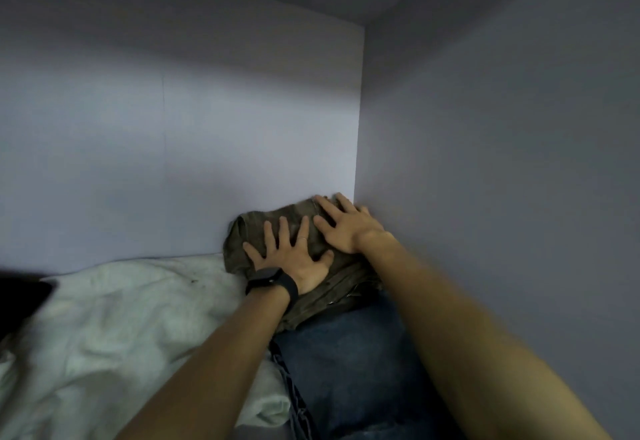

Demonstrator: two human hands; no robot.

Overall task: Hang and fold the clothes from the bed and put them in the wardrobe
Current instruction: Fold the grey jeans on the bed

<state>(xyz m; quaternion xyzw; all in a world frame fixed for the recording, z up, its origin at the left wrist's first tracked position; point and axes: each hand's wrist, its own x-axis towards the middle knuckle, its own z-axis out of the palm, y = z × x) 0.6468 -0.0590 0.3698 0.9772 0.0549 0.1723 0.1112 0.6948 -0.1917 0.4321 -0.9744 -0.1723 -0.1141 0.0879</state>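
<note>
Lilac wardrobe walls [242, 128] meet at the back corner, where the folded olive garment [346, 283] lies, probably upon dark blue jeans [346, 363]. The left hand [294, 263] and the right hand [346, 228] press it flat, each grip released with fingers spread, to seat it firmly. A white cloth [121, 318] lies beside.

A black watch [273, 283] with a wide strap shows near the middle of the view. At the far left edge sits a dark, blurred object [20, 296], too unclear to name. Just beside it spreads a pale crumpled sheet [121, 328], which carries a few small dark specks.
</note>
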